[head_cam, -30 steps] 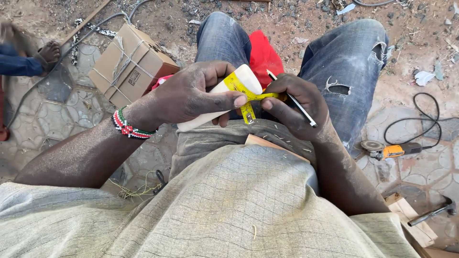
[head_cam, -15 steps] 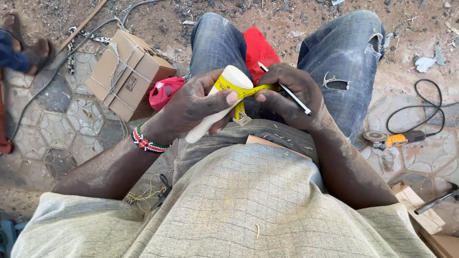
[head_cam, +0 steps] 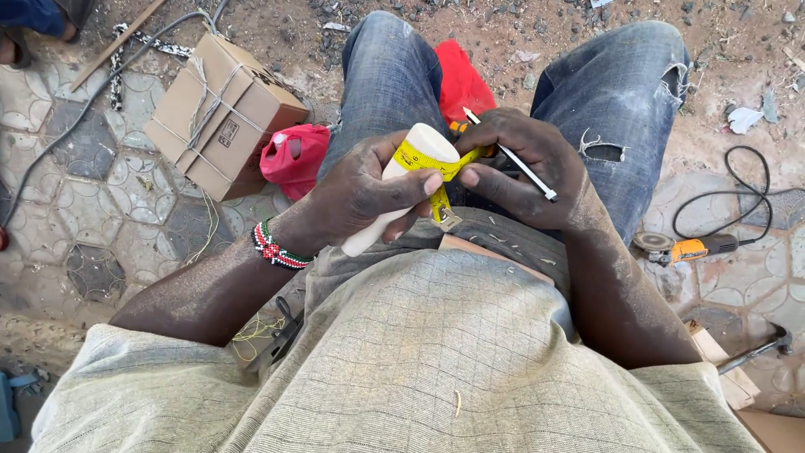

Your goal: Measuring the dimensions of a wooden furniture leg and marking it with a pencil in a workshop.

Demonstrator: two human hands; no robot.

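Left hand gripping pale block, right hand pinching yellow tape; tied brown box left.

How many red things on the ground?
2. A red bag beside the cardboard box, left of the knee; a red piece between the legs, partly hidden. More may lie under the legs.

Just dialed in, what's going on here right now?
A person sits on the ground with a pale rounded wooden piece in the left hand. A yellow measuring tape is drawn across its top, its metal hook hanging below, pinched between the left thumb and the right hand. The right hand also holds a pencil. Nearby lie a string-tied cardboard box, an orange angle grinder and a hammer.
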